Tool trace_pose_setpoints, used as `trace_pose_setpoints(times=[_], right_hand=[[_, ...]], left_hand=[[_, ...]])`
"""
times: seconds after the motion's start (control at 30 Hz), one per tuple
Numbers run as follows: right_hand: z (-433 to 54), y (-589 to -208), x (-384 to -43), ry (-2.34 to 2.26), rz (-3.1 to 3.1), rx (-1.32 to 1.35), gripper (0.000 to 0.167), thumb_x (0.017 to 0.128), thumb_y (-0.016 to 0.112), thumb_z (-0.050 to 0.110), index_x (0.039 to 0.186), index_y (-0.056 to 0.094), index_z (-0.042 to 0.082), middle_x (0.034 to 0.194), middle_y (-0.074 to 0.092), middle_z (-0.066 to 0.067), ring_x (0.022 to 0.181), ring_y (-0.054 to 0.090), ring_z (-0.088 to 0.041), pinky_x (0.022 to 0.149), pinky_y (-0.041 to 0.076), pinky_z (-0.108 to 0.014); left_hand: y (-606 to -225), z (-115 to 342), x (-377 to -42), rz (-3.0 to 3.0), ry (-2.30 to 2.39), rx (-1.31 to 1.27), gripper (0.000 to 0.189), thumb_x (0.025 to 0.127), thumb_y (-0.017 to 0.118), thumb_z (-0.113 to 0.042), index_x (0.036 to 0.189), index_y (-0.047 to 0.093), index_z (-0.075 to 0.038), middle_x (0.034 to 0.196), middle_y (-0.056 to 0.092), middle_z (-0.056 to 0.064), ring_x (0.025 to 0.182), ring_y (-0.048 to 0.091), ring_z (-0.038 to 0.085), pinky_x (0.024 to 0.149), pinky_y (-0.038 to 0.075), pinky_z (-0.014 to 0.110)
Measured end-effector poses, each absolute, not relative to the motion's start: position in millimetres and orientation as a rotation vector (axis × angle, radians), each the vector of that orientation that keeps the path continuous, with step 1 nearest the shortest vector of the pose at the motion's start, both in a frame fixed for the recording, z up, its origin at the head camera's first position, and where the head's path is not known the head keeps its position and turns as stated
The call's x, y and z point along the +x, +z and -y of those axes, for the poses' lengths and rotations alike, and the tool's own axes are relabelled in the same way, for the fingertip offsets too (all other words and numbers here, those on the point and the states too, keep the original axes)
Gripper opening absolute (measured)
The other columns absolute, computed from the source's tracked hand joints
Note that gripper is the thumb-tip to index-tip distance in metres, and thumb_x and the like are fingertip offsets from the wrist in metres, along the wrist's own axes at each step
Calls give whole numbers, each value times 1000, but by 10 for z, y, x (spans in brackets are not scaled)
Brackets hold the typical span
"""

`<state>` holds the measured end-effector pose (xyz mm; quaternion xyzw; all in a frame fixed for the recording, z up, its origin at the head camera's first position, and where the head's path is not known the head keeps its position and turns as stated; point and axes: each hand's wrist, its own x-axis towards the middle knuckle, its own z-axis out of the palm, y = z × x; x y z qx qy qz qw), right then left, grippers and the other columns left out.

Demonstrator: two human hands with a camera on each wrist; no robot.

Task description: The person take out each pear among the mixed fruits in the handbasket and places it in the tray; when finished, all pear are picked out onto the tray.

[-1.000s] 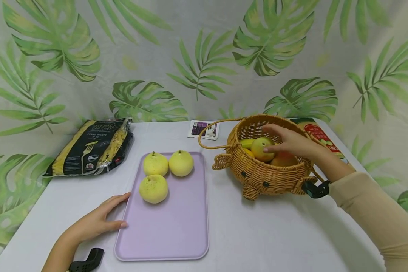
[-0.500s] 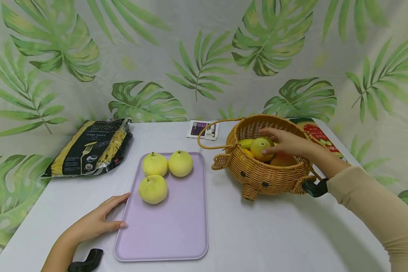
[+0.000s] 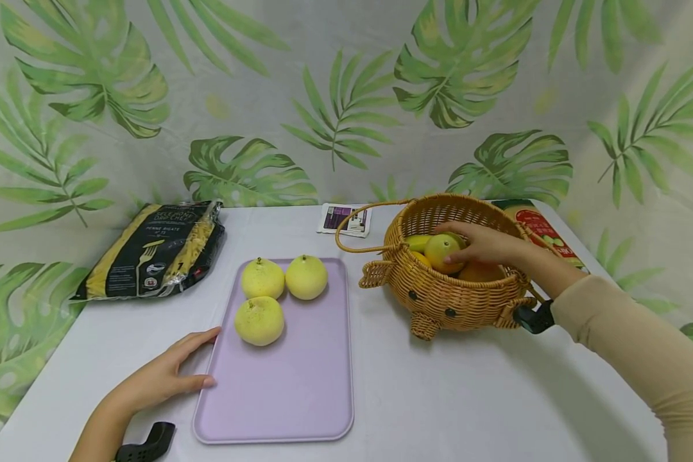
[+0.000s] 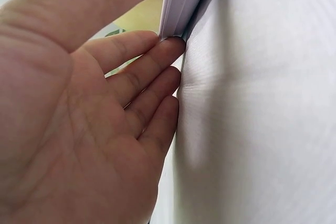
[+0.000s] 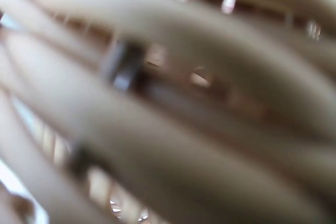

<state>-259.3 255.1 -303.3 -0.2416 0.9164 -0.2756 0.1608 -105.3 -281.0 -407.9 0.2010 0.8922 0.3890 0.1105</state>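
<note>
In the head view my right hand [image 3: 479, 244] reaches into a wicker basket [image 3: 456, 298] shaped like an animal's face. Its thumb and fingers are curled round a green-yellow, mango-like fruit [image 3: 441, 252]. A reddish fruit [image 3: 482, 272] lies under the hand, with yellow fruit [image 3: 418, 243] to the left. My left hand [image 3: 156, 378] lies at the left edge of a lilac tray [image 3: 289, 398], thumb and index finger at its rim. The left wrist view shows relaxed fingers [image 4: 157, 114] against the tray's edge. Blurred wicker strands fill the right wrist view, hiding the hand.
Three round pale-yellow fruits [image 3: 260, 321] with short stems sit on the tray's far half. A black bag of penne [image 3: 150, 250] lies at the back left, a small white-and-purple packet [image 3: 344, 219] at the back. Behind the basket is a red-and-green package [image 3: 539, 231].
My right hand has moved slightly down and left, its fingers closing round the mango-like fruit. The left hand, tray and basket stay in place.
</note>
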Motion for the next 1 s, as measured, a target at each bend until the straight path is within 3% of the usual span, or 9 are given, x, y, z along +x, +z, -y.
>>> trace_pose_setpoints(times=[0.4, 0.63, 0.83, 1.0], right_hand=[[-2529, -3039, -2611, -798, -2602, -674, 63, 83, 65, 22, 135, 35, 2, 128, 39, -23, 105, 45, -34, 81, 39, -44], [-2524, -3015, -2602, -785, -2714, -640, 61, 81, 67, 28, 132, 42, 5, 126, 44, -21, 104, 45, -33, 81, 39, -44], [-2539, -2930, -2542, -972, -2724, -583, 64, 80, 68, 31, 132, 41, 6, 120, 47, -21, 100, 49, -31, 76, 42, -42], [-2541, -2831, -2474, -1163, -2732, -495, 56, 79, 70, 31, 128, 46, 17, 113, 48, -12, 95, 49, -26, 73, 44, -40]], left_hand=[[-4077, 2817, -1051, -2621, 1138, 583, 75, 78, 69, -33, 139, 33, -11, 136, 35, 15, 124, 26, 37, 91, 19, 10], [-4070, 2819, -1043, -2633, 1105, 570, 75, 77, 69, -34, 139, 33, -11, 136, 35, 15, 124, 26, 36, 96, 23, 22], [-4062, 2817, -1046, -2632, 1106, 578, 74, 78, 68, -34, 139, 33, -11, 135, 36, 14, 124, 27, 36, 95, 24, 21], [-4061, 2811, -1052, -2626, 1104, 567, 75, 78, 69, -33, 139, 33, -11, 136, 35, 15, 125, 26, 36, 96, 26, 39]])
